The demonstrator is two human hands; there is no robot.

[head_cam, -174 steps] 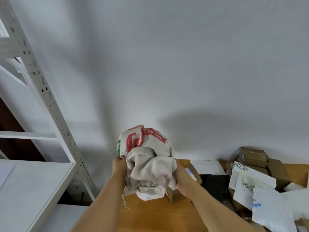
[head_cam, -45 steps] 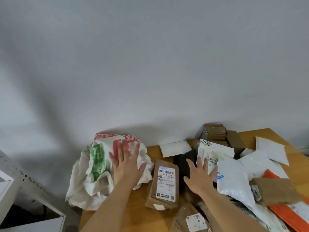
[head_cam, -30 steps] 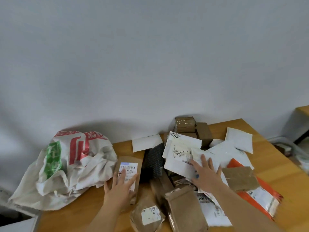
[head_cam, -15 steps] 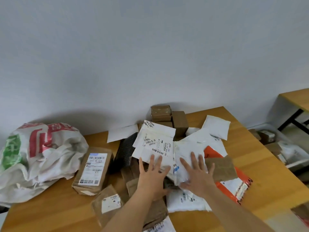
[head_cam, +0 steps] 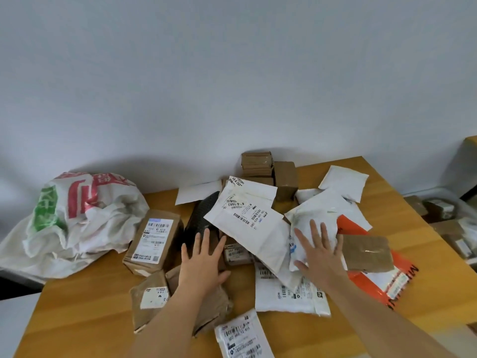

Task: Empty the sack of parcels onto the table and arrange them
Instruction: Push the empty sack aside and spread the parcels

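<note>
Both hands lay flat, fingers spread: the left hand on brown parcels, the right hand seemingly pressing white mailers. The crumpled sack sat at the table's left end.

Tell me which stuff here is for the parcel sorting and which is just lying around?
For the job: empty sack, labelled brown box, white mailers, orange mailer, both hands spread open over the pile, left hand, right hand.

Just lying about: parcels off the table's right side.
</note>
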